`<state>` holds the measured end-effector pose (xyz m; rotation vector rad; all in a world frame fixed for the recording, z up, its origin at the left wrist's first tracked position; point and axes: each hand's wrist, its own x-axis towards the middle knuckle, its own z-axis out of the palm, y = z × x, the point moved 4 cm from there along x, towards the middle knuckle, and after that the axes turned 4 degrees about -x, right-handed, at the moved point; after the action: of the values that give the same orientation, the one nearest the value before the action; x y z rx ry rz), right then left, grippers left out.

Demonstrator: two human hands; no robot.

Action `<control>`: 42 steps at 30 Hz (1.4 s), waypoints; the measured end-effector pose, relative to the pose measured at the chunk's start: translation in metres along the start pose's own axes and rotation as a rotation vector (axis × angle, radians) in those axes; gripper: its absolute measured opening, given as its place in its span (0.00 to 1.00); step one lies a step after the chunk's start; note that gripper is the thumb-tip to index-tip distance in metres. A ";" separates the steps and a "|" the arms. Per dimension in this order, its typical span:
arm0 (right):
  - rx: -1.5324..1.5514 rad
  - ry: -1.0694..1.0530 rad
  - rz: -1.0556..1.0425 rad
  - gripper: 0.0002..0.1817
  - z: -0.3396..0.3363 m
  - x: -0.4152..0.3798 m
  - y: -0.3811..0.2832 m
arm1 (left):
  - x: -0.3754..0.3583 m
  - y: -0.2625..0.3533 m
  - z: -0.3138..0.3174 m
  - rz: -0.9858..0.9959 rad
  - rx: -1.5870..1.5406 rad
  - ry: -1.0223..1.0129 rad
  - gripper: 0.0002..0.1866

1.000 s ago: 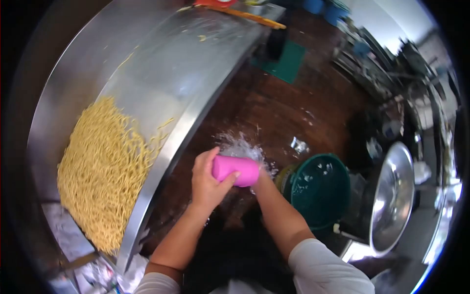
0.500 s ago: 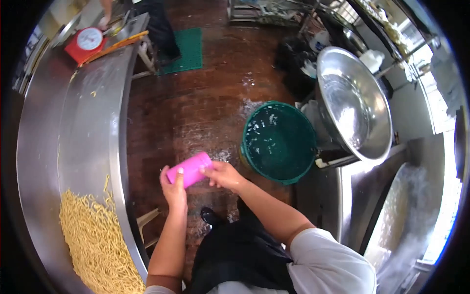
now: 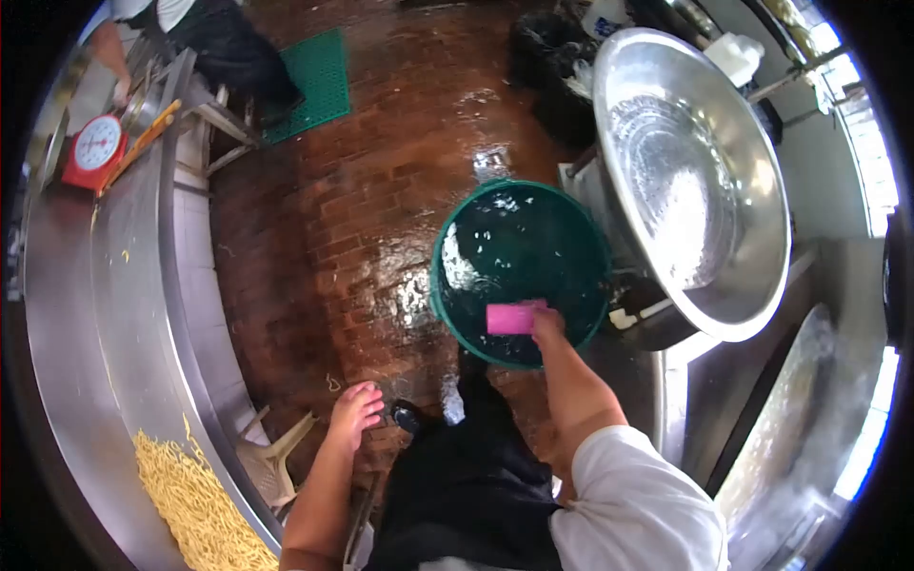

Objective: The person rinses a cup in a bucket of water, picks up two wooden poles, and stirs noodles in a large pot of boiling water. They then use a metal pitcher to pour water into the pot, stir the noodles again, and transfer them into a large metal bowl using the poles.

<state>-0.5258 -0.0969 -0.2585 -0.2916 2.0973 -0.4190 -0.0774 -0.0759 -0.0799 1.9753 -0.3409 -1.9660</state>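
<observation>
A pink cup lies sideways over the green tub, which holds water. My right hand is closed round the cup's right end, at the near part of the tub. To the left, over the brick floor, my left hand holds nothing, with its fingers apart. It is nearest to the steel counter's edge and a plastic stool.
Noodles lie on the steel counter at left, with a red scale at its far end. A person stands there. At right are a large steel bowl and a steaming vat.
My right hand has carried the pink cup right, over the tub. My left hand has let go of it and moved lower. The view has shifted, and more of the person shows.
</observation>
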 end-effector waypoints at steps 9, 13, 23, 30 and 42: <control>-0.929 -0.076 -0.967 0.14 -0.014 -0.183 -0.131 | 0.073 0.073 0.029 0.055 -0.282 -0.263 0.41; -0.993 -0.202 -1.207 0.16 0.028 -0.289 -0.188 | 0.104 0.104 0.041 0.037 -0.387 -0.417 0.43; -1.051 -0.465 -1.272 0.20 0.150 -0.415 -0.211 | 0.082 0.112 -0.029 0.186 -0.521 -1.116 0.13; -0.439 -0.238 -1.604 0.13 0.160 -0.441 -0.209 | 0.006 0.073 -0.068 0.114 -0.833 -0.599 0.22; 0.515 -0.718 0.139 0.09 0.333 -0.225 -0.135 | -0.099 0.114 -0.120 0.912 -0.141 0.227 0.34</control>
<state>-0.1188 -0.1987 -0.1964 0.0187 1.2476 -0.6404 0.0473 -0.1331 0.0549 1.5131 -0.8325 -1.1389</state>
